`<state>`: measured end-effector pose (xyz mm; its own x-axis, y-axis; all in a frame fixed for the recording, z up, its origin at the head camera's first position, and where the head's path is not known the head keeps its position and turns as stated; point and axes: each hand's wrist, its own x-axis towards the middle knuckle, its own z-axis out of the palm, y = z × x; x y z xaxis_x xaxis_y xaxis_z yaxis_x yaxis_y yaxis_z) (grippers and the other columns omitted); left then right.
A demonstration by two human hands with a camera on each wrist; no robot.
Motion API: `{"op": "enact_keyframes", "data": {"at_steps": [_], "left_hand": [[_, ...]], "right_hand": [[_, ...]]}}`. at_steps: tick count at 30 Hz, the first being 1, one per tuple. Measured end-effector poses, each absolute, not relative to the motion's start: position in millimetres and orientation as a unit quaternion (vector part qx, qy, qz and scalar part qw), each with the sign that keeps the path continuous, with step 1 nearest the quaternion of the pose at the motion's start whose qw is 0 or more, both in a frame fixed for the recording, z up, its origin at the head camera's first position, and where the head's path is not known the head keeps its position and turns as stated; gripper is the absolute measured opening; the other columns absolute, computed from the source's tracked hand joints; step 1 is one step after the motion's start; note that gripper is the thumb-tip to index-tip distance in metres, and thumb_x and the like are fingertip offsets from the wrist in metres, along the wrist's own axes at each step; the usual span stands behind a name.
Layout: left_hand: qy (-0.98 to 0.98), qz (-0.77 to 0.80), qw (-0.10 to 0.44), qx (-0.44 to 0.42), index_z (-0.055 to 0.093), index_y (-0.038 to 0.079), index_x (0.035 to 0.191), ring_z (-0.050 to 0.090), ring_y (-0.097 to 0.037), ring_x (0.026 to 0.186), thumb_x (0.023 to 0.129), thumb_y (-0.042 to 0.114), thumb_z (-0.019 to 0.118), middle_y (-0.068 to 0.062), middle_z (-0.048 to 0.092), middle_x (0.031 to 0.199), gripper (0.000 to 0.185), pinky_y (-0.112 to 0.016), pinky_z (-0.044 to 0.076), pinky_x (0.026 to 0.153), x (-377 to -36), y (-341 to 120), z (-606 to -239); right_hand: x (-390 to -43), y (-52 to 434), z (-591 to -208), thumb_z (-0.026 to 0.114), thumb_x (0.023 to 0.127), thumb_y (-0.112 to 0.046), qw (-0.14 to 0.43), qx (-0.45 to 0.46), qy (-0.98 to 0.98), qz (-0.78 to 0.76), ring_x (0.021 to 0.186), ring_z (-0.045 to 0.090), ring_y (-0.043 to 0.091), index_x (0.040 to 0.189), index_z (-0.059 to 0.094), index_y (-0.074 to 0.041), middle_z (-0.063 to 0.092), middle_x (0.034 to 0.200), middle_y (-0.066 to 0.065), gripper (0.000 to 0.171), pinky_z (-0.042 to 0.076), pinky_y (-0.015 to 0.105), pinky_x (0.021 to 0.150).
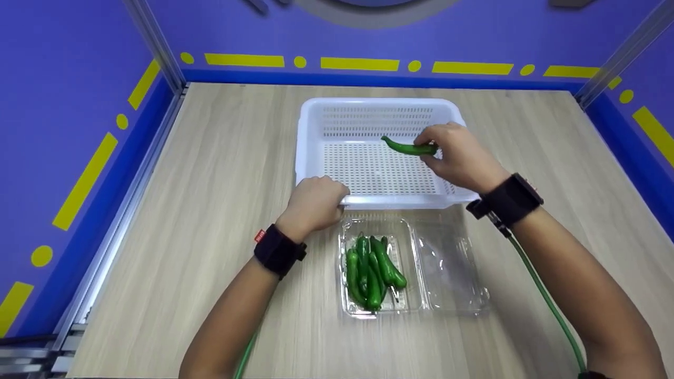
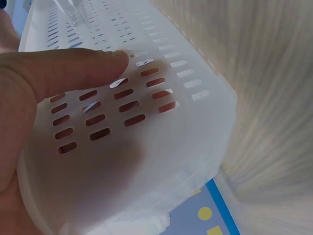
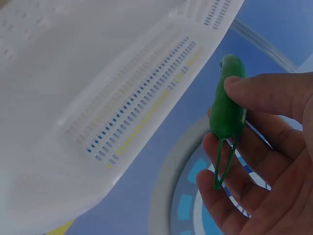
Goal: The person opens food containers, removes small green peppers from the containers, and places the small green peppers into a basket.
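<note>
A white perforated basket (image 1: 389,202) stands on the table. My left hand (image 1: 316,202) grips its near left rim, the thumb (image 2: 83,71) lying along the slotted outer wall in the left wrist view. Over the basket's right half, my right hand (image 1: 455,155) pinches a green chili pepper (image 1: 404,148) between thumb and fingers. In the right wrist view the pepper (image 3: 228,105) appears end-on, with thin green stem strands hanging from it. Several more green peppers (image 1: 373,287) lie in a clear plastic box (image 1: 412,302) in front of the basket.
The box's hinged clear lid (image 1: 450,268) lies folded open to the right. Blue panels with yellow marks (image 1: 359,63) wall the wooden table (image 1: 226,158) at the back and sides. A green cable (image 1: 545,295) runs along my right forearm.
</note>
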<state>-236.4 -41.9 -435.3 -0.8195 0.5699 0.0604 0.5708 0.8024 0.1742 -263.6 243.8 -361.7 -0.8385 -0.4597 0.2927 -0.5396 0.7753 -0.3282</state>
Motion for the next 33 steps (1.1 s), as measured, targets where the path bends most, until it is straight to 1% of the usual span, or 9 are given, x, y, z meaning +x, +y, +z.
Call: {"op": "enact_keyframes", "data": {"at_steps": [5, 7, 11, 14, 17, 22, 26, 31, 33], "left_hand": [[-0.951, -0.097, -0.003, -0.292, 0.075, 0.015, 0.089, 0.064, -0.021, 0.067, 0.084, 0.01, 0.069, 0.001, 0.071, 0.076, 0.009, -0.039, 0.055, 0.065, -235, -43, -435], [-0.952, -0.097, -0.004, -0.291, 0.075, 0.014, 0.09, 0.063, -0.021, 0.066, 0.083, 0.01, 0.069, 0.001, 0.07, 0.076, 0.01, -0.039, 0.055, 0.064, -235, -43, -435], [-0.95, -0.096, -0.003, -0.297, 0.07, 0.014, 0.08, 0.058, -0.018, 0.062, 0.081, 0.007, 0.067, 0.002, 0.065, 0.069, 0.008, -0.037, 0.053, 0.061, -234, -43, -436], [-0.949, -0.095, -0.003, -0.3, 0.065, 0.015, 0.074, 0.055, -0.016, 0.06, 0.08, 0.005, 0.066, 0.003, 0.059, 0.065, 0.011, -0.035, 0.052, 0.059, -235, -43, -436], [-0.95, -0.093, -0.003, -0.299, 0.065, 0.015, 0.073, 0.054, -0.015, 0.06, 0.08, 0.006, 0.066, 0.004, 0.058, 0.064, 0.012, -0.035, 0.052, 0.058, -235, -44, -436], [-0.95, -0.091, -0.002, -0.299, 0.067, 0.014, 0.076, 0.056, -0.017, 0.061, 0.083, 0.008, 0.066, 0.003, 0.06, 0.066, 0.009, -0.036, 0.052, 0.058, -235, -43, -435], [-0.95, -0.091, -0.005, -0.299, 0.068, 0.014, 0.077, 0.058, -0.018, 0.062, 0.082, 0.008, 0.066, 0.002, 0.063, 0.068, 0.009, -0.037, 0.052, 0.059, -235, -42, -435], [-0.951, -0.093, -0.003, -0.296, 0.075, 0.014, 0.086, 0.061, -0.019, 0.064, 0.082, 0.008, 0.068, 0.002, 0.068, 0.072, 0.01, -0.038, 0.053, 0.062, -236, -41, -434], [-0.951, -0.092, -0.004, -0.295, 0.075, 0.014, 0.088, 0.06, -0.019, 0.064, 0.082, 0.008, 0.068, 0.002, 0.068, 0.072, 0.011, -0.038, 0.053, 0.061, -236, -41, -434]], "right_hand": [[-285, 239, -357, 0.069, 0.083, 0.005, 0.071, 0.255, -0.942, 0.208, 0.094, 0.066, 0.033, 0.102, 0.07, 0.004, 0.072, 0.106, 0.019, 0.019, 0.055, 0.045, 0.081], [-291, 238, -356, 0.067, 0.084, 0.006, 0.062, 0.252, -0.943, 0.208, 0.094, 0.068, 0.033, 0.103, 0.069, 0.005, 0.072, 0.107, 0.021, 0.019, 0.056, 0.045, 0.079], [-300, 236, -357, 0.067, 0.084, 0.006, 0.053, 0.25, -0.947, 0.196, 0.088, 0.067, 0.03, 0.102, 0.07, 0.005, 0.073, 0.103, 0.02, 0.019, 0.054, 0.043, 0.076], [-306, 234, -359, 0.067, 0.083, 0.006, 0.046, 0.246, -0.952, 0.179, 0.086, 0.064, 0.03, 0.102, 0.07, 0.003, 0.073, 0.101, 0.018, 0.02, 0.052, 0.043, 0.076], [-313, 233, -362, 0.066, 0.082, 0.006, 0.041, 0.238, -0.957, 0.158, 0.087, 0.064, 0.03, 0.104, 0.071, 0.002, 0.073, 0.101, 0.018, 0.022, 0.054, 0.045, 0.079], [-327, 232, -371, 0.063, 0.08, 0.009, 0.036, 0.225, -0.966, 0.125, 0.084, 0.062, 0.031, 0.102, 0.071, 0.0, 0.073, 0.098, 0.017, 0.025, 0.054, 0.047, 0.078], [-336, 234, -380, 0.064, 0.076, 0.011, 0.032, 0.22, -0.968, 0.114, 0.081, 0.061, 0.031, 0.098, 0.072, 0.0, 0.073, 0.095, 0.017, 0.026, 0.053, 0.047, 0.077], [-346, 236, -389, 0.065, 0.075, 0.012, 0.029, 0.227, -0.968, 0.105, 0.079, 0.06, 0.031, 0.095, 0.071, 0.001, 0.073, 0.093, 0.017, 0.024, 0.051, 0.046, 0.074], [-350, 237, -392, 0.063, 0.075, 0.012, 0.025, 0.232, -0.967, 0.099, 0.078, 0.059, 0.031, 0.094, 0.071, 0.001, 0.073, 0.092, 0.018, 0.024, 0.05, 0.046, 0.073]]}}
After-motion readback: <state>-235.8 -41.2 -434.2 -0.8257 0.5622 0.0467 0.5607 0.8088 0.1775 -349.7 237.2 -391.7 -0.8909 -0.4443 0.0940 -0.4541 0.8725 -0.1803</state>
